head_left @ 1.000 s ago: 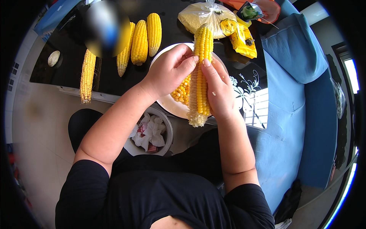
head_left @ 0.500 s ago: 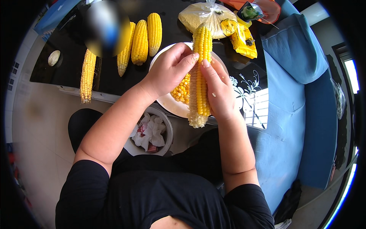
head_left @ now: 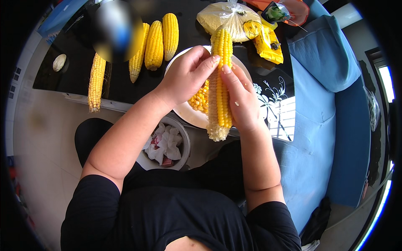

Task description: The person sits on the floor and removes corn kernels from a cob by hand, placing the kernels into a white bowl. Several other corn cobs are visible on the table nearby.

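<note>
Both my hands grip one partly shelled corn cob (head_left: 224, 83), held upright over a white bowl (head_left: 180, 109). Its left side is stripped bare, while yellow kernels stand in rows along the rest. My left hand (head_left: 190, 75) is closed at the cob's upper left, thumb pressed against the kernels. My right hand (head_left: 243, 96) wraps its right side, the thumb lying along the front and a loose kernel stuck on the skin. Loose corn kernels (head_left: 199, 100) lie in the bowl beneath, partly hidden by the hands and cob.
Several ears of corn (head_left: 154, 46) lie on the black table (head_left: 121, 90), one overhanging its edge. Behind the bowl are a tied plastic bag (head_left: 222, 19) of pale grain and a yellow packet (head_left: 268, 44). A waste bin (head_left: 186, 144) stands below; a blue sofa (head_left: 310, 138) is at right.
The grip on the cob is nearly the same. My left thumb has shifted very slightly, and the cob's top sits a touch lower.
</note>
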